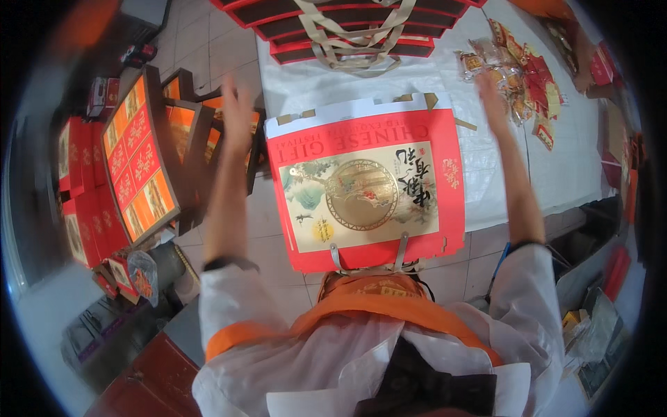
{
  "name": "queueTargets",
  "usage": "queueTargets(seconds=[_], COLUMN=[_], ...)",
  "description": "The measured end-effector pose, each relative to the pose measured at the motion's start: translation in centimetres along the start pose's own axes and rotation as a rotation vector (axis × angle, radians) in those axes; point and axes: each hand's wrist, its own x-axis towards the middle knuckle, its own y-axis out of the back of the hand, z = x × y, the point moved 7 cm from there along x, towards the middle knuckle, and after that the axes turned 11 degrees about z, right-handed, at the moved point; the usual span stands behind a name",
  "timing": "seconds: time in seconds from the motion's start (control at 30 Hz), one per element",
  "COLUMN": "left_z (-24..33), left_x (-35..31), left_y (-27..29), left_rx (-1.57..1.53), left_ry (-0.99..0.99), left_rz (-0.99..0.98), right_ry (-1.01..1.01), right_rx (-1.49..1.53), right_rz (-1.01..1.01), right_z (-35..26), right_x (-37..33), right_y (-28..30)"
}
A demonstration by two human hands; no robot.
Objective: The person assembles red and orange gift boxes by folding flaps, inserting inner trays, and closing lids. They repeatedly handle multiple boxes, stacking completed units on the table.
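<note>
A red cardboard gift carrier (361, 254) lies at the near edge of the table in front of me, its printed gold and cream panel facing up. Grey cord handles (401, 251) hang from its near side, and notched white flaps (347, 108) run along its far side. My left hand (236, 115) is raised left of the carrier, blurred, with fingers stretched out and nothing in them. On the other side my right hand (491, 104) is held up over the table, also blurred, its fingers extended and apart from the carrier. Neither hand appears to touch it.
Stacked red carriers with beige ribbon handles (354, 42) stand at the far table edge. Small wrapped packets (514, 76) lie in a heap at the far right of the white-covered table (486, 187). To the left are orange-and-red boxes (139, 156) and red boxes (87, 187).
</note>
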Motion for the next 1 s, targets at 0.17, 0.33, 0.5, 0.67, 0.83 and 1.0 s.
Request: queueTargets(seconds=[0.17, 0.33, 0.5, 0.67, 0.83, 1.0], left_z=[-16.0, -16.1, -15.1, -9.5, -1.1, 6.4], left_x=[-27.1, -31.8, -29.7, -27.8, -26.5, -25.8], left_y=[3.5, 4.1, 4.7, 7.8, 12.2, 15.1], left_rx=[0.543, 0.229, 0.033, -0.632, -0.656, -0.669], left_ry=[0.708, 0.537, 0.929, 0.853, 0.576, 0.312], left_rz=[-0.238, 0.287, 0.177, 0.283, 0.327, 0.257], right_ry=[-0.533, -0.487, -0.635, -0.670, -0.334, 0.216], right_rx=[-0.289, 0.090, 0.225, 0.570, 0.553, 0.291], right_rz=[-0.080, -0.014, 0.121, 0.320, 0.348, 0.662], right_z=[14.7, 14.3, 13.2, 9.6, -0.4, -11.8], right_x=[-26.0, -29.7, -28.4, -29.3, -26.4, -23.0], right_y=[-0.1, 0.1, 0.2, 2.9, 6.4, 14.5])
